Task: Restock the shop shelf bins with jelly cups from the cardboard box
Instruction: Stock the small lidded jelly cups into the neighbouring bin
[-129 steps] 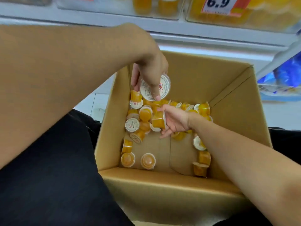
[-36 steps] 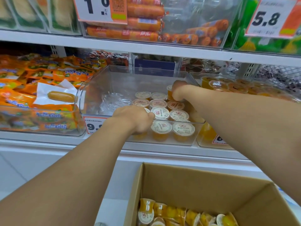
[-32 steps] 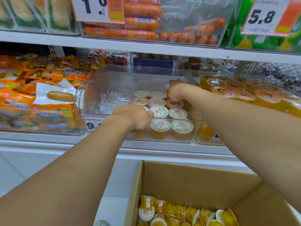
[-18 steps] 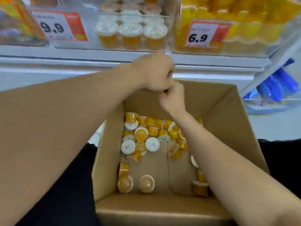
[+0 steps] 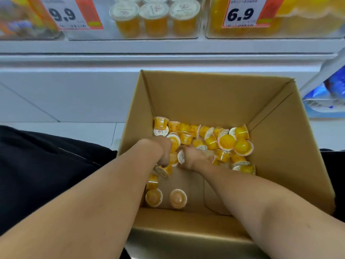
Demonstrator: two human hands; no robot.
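Note:
An open cardboard box (image 5: 276, 146) stands on the floor below the shelf, with several yellow jelly cups (image 5: 226, 142) heaped at its far side and a few along its left wall. Both my hands are down among the cups. My left hand (image 5: 164, 152) curls around a jelly cup (image 5: 174, 144). My right hand (image 5: 192, 157) closes on another cup (image 5: 181, 157) beside it. The clear shelf bin (image 5: 130, 36) above holds upright jelly cups (image 5: 154, 17) at its front.
Price tags 9.9 (image 5: 69, 14) and 6.9 (image 5: 240, 14) hang on the bins. A neighbouring bin (image 5: 298, 25) holds yellow cups. Blue packs (image 5: 328, 90) lie on a low rack at right. My dark trousers (image 5: 46, 165) flank the box.
My hands left the shelf bin, dropped over the box and plunged into the pile of cups. The view tilted down from the shelves to the box.

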